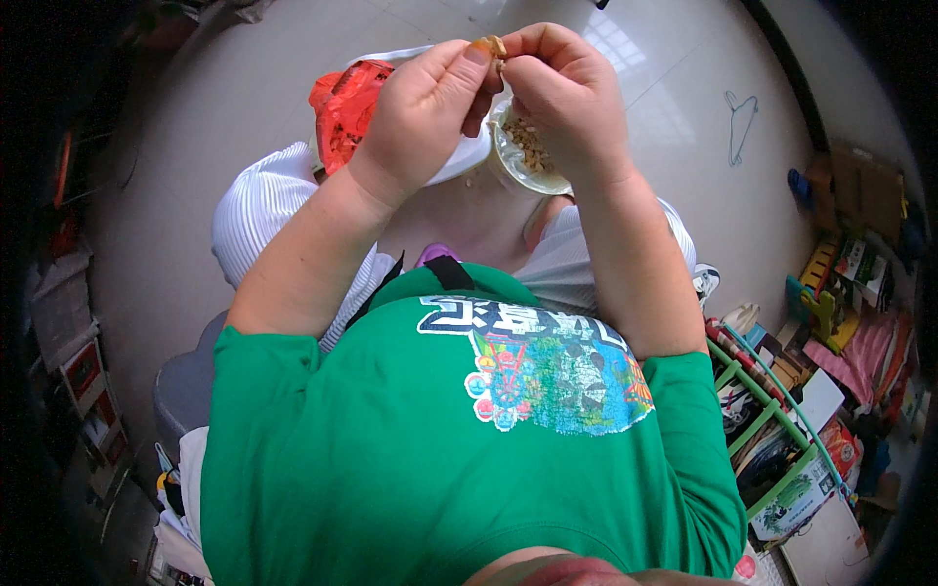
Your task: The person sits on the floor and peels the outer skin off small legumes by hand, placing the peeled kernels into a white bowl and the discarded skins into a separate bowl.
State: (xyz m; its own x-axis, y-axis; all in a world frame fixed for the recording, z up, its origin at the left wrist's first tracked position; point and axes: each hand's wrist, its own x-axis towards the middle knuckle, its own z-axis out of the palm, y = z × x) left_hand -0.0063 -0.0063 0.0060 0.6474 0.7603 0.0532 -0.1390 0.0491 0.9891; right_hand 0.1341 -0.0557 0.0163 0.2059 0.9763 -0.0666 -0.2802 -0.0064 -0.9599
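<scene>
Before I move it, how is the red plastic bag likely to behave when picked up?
The red plastic bag is probably floppy, as its thin film looks creased and crumpled. Its glossy sheen suggests it could be somewhat slippery. I can't judge its weight from this view.

A small, tan, peanut-like piece (497,45) (finer detail unclear) between the fingertips (477,54) of left hand (415,112) and right hand (567,98).

A home, I'd say: clothes hanger (743,128) on the tiled floor (674,127), pink cloth (852,359) and a green rack (782,481) crowding its right edge
</scene>
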